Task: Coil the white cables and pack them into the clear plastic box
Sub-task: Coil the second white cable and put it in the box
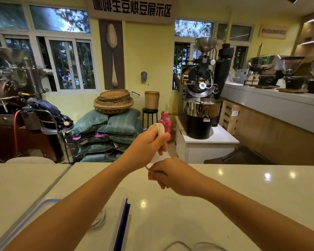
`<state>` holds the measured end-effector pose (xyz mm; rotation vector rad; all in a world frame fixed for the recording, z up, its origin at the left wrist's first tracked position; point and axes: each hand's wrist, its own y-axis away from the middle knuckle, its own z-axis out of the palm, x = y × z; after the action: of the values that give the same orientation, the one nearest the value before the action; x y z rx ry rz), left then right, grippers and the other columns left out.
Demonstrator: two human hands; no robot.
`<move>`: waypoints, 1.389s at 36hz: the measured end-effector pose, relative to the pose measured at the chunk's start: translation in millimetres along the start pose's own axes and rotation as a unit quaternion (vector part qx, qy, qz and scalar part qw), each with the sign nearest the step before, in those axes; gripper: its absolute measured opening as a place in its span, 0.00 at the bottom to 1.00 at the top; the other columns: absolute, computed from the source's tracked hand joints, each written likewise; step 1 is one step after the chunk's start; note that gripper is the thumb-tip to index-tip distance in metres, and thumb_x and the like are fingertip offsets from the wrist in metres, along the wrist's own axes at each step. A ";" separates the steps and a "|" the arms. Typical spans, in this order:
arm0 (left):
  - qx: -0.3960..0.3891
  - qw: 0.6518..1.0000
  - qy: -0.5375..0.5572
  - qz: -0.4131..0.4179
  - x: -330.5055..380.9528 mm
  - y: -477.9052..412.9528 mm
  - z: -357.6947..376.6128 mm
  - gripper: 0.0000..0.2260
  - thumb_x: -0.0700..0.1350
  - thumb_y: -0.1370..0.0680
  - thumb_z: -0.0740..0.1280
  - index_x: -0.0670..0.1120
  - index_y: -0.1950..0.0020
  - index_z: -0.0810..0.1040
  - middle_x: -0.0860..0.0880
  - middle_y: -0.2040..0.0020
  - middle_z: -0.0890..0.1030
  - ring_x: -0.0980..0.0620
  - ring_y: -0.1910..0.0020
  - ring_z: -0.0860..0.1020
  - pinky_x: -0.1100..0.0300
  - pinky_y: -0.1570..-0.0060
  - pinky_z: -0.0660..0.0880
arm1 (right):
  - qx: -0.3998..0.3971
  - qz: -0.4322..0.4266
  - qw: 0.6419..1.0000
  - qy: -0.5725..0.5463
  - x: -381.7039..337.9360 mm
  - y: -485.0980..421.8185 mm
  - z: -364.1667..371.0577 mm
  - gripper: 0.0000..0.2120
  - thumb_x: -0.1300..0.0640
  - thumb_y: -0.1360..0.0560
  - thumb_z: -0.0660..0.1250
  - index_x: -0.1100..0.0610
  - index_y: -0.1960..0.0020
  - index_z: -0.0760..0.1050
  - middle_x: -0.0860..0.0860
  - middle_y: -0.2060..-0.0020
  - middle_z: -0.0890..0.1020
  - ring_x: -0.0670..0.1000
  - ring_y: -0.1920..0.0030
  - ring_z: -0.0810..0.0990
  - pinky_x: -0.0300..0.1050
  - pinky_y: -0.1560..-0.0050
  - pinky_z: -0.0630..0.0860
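Observation:
My left hand [149, 142] is raised above the white counter [243, 192] and grips a small coil of white cable [160, 129] between thumb and fingers. Below it, my right hand [168, 175] pinches the loose end of that same cable [149, 169]. The clear plastic box [122, 220] with a blue-edged rim sits under my left forearm at the near left. One coiled white cable [99, 221] lies inside it, partly hidden by the arm. Another loose white cable [194, 246] lies on the counter at the bottom edge.
The box's blue-rimmed lid [25, 218] lies at the near left. A second white table [16, 182] adjoins on the left. Beyond the counter stand a coffee roaster [200, 98], stacked sacks [109, 134] and baskets.

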<state>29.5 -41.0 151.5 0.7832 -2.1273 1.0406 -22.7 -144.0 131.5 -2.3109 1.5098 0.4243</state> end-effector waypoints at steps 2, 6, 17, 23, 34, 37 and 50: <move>-0.019 1.000 -0.019 -0.003 -1.8 1.3 -3.2 0.13 0.43 0.21 0.56 0.46 0.66 0.69 0.53 0.70 0.74 0.64 0.74 0.71 0.74 0.68 0.68 | -0.007 -0.011 0.999 0.053 -3.8 6.2 -8.5 0.13 0.55 0.21 0.55 0.58 0.45 0.76 0.50 0.61 0.75 0.49 0.60 0.73 0.49 0.51 0.75; -0.081 0.996 -0.004 -0.038 -4.4 5.5 -12.4 0.15 0.43 0.21 0.56 0.46 0.67 0.71 0.54 0.73 0.74 0.64 0.76 0.70 0.74 0.72 0.66 | 0.007 -0.039 0.991 0.128 -8.3 15.4 -28.6 0.12 0.55 0.21 0.55 0.56 0.46 0.75 0.52 0.56 0.78 0.48 0.58 0.73 0.45 0.55 0.71; -0.263 0.925 0.247 -0.116 -9.9 16.0 -13.2 0.13 0.49 0.23 0.55 0.43 0.59 0.74 0.51 0.73 0.75 0.56 0.73 0.72 0.64 0.67 0.74 | 0.057 -0.072 0.994 0.056 6.2 11.2 -61.8 0.10 0.55 0.24 0.59 0.56 0.56 0.77 0.42 0.65 0.70 0.41 0.62 0.70 0.33 0.59 0.68; -0.309 0.881 0.340 -0.109 -9.2 21.2 -11.5 0.16 0.49 0.23 0.51 0.42 0.57 0.75 0.51 0.73 0.76 0.56 0.74 0.72 0.64 0.67 0.74 | 0.081 -0.065 0.993 -0.057 19.6 9.6 -63.9 0.09 0.59 0.24 0.59 0.56 0.59 0.77 0.45 0.61 0.74 0.47 0.56 0.74 0.36 0.52 0.71; -0.275 0.889 0.354 -0.097 -5.3 21.4 -15.0 0.11 0.44 0.24 0.54 0.42 0.58 0.73 0.53 0.73 0.74 0.57 0.74 0.71 0.66 0.68 0.73 | 0.055 -0.017 0.956 -0.286 33.2 5.6 -56.9 0.12 0.61 0.24 0.57 0.57 0.64 0.74 0.43 0.74 0.80 0.37 0.69 0.79 0.28 0.63 0.76; -0.242 0.905 0.334 -0.105 -4.0 21.6 -13.4 0.11 0.45 0.23 0.54 0.42 0.59 0.73 0.53 0.74 0.74 0.58 0.75 0.70 0.67 0.69 0.72 | 0.048 0.005 0.948 -0.315 36.0 4.1 -54.4 0.12 0.59 0.24 0.57 0.57 0.65 0.73 0.42 0.76 0.81 0.39 0.69 0.80 0.30 0.62 0.78; -0.151 0.929 0.300 -0.157 -0.2 16.6 -3.1 0.16 0.43 0.20 0.51 0.44 0.65 0.71 0.53 0.78 0.72 0.57 0.77 0.68 0.65 0.70 0.68 | -0.002 0.056 0.873 -0.485 44.2 6.2 -57.7 0.19 0.61 0.24 0.57 0.58 0.72 0.72 0.49 0.71 0.83 0.48 0.65 0.82 0.42 0.57 0.81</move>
<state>18.3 -29.9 145.4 0.5392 -1.5228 0.6476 -7.8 -207.8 163.4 -1.5407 1.0764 1.3580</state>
